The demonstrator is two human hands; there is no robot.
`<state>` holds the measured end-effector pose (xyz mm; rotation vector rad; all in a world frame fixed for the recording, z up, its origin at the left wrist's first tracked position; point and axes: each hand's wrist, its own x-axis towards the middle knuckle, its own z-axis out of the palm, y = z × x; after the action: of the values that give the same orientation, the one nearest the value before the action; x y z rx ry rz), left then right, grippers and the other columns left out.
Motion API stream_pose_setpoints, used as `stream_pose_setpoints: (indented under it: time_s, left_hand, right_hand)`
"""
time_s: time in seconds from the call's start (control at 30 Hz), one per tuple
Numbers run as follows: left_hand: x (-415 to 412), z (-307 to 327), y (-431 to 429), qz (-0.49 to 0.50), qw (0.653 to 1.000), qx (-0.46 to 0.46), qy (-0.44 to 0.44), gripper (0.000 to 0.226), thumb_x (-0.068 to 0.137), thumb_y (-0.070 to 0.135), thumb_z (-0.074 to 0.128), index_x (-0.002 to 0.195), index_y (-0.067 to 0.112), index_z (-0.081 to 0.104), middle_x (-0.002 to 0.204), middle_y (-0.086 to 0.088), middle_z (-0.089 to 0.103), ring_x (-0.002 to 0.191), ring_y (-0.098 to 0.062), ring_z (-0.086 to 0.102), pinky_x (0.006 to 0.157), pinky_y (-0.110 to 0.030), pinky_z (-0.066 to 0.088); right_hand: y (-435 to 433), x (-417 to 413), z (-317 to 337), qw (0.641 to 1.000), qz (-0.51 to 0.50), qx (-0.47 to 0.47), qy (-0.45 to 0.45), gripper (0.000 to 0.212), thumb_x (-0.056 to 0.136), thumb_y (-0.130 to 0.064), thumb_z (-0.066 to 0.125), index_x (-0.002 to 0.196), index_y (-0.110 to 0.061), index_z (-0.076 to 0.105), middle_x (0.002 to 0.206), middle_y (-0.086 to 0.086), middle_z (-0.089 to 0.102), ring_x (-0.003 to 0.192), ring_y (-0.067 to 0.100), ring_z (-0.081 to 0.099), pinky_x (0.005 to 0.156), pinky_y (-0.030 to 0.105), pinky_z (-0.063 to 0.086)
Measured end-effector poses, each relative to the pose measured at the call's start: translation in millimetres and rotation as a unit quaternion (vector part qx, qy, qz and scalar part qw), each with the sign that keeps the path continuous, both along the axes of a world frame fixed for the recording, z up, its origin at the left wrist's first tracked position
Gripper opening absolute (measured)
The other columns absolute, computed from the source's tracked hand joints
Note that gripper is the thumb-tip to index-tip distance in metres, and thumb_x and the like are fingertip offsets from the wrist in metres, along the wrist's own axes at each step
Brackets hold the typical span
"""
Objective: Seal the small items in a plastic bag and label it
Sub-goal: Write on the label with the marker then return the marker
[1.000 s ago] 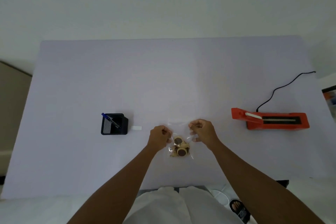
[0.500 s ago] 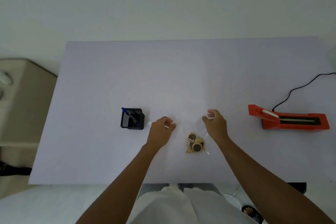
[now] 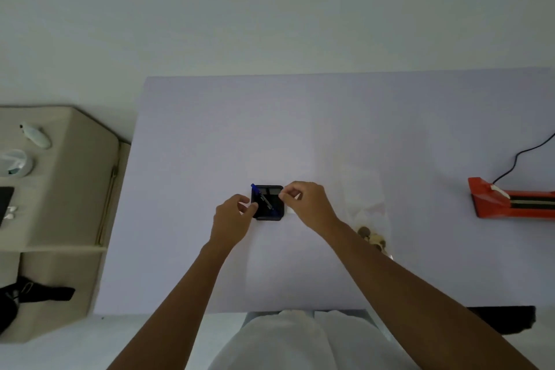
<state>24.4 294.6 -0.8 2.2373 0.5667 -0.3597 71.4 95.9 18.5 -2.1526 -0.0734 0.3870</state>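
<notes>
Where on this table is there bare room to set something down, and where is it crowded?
Free: the far half of the table beyond the pen holder; the strip between the plastic bag and the sealer; the near-left corner. Crowded: around the pen holder, where the left hand and right hand sit.

**A:** Wall (image 3: pixel 270 9)?
**B:** Plain, pale, unmarked. Light dim, even.
**A:** Counter (image 3: pixel 195 144)?
**B:** Lavender-grey top, wall behind its far edge.
**A:** Left of it?
**B:** Beige cabinet (image 3: pixel 78 165) just beside the counter, with a shelf (image 3: pixel 60 248) under the top. On top: small white object (image 3: pixel 35 136), clear round dish (image 3: pixel 15 163), dark flat slab (image 3: pixel 5 201). Black bag (image 3: pixel 18 300) low against the front. Pale floor (image 3: pixel 75 351).
</notes>
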Motion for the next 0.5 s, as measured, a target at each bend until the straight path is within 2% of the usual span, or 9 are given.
stream_pose_setpoints:
  time_s: [0.13, 0.2, 0.33, 0.43, 0.5]
  left_hand:
    - [7.5, -7.1, 1.6, -0.048, 0.998, -0.007, 0.027, 0.024, 0.092, 0.038, 0.06, 0.104, 0.018, 0.066, 0.091, -0.002, 0.07, 0.072, -0.02, 0.067, 0.072, -0.036, 0.058]
    - [10.4, -7.3, 1.1, -0.055, 0.998, -0.012, 0.031, 0.022, 0.092, 0.036, 0.06, 0.102, 0.017, 0.066, 0.092, -0.003, 0.07, 0.071, -0.021, 0.069, 0.076, -0.039, 0.059]
    - [12.5, -7.9, 1.4, -0.052, 0.998, -0.024, 0.029, 0.02, 0.092, 0.03, 0.062, 0.102, 0.014, 0.067, 0.084, -0.002, 0.071, 0.065, -0.018, 0.07, 0.072, -0.033, 0.058]
    - [12.1, -5.2, 1.0, -0.057, 0.998, -0.027, 0.026, 0.018, 0.092, 0.027, 0.063, 0.099, 0.012, 0.068, 0.079, -0.004, 0.072, 0.064, -0.016, 0.07, 0.067, -0.023, 0.052]
    - [12.9, -3.1, 0.8, -0.065, 0.997, -0.024, 0.024, 0.018, 0.092, 0.024, 0.062, 0.092, 0.007, 0.07, 0.076, -0.008, 0.074, 0.066, -0.019, 0.069, 0.064, -0.022, 0.049]
  right_hand:
    - [38.5, 5.9, -2.3, 0.993, 0.07, -0.09, 0.006, 0.013, 0.088, -0.02, 0.069, 0.093, -0.012, 0.078, 0.086, 0.006, 0.076, 0.072, 0.018, 0.066, 0.069, 0.03, 0.056]
    - [49.5, 9.4, -4.8, 0.984, 0.096, -0.151, 0.01, 0.014, 0.088, -0.022, 0.067, 0.094, -0.015, 0.078, 0.089, 0.005, 0.075, 0.075, 0.022, 0.068, 0.069, 0.033, 0.057]
    - [61.8, 14.4, -12.6, 0.969, 0.102, -0.227, 0.016, 0.013, 0.086, -0.024, 0.067, 0.083, -0.014, 0.076, 0.079, 0.005, 0.072, 0.062, 0.02, 0.061, 0.048, 0.022, 0.039]
    - [66.4, 16.8, -19.0, 0.964, 0.095, -0.246, 0.023, 0.014, 0.085, -0.024, 0.068, 0.079, -0.013, 0.073, 0.073, 0.006, 0.07, 0.057, 0.02, 0.058, 0.044, 0.021, 0.034]
    - [68.7, 17.9, -21.6, 0.964, 0.096, -0.246, 0.025, 0.014, 0.085, -0.024, 0.067, 0.079, -0.012, 0.072, 0.074, 0.006, 0.069, 0.056, 0.019, 0.055, 0.045, 0.021, 0.034]
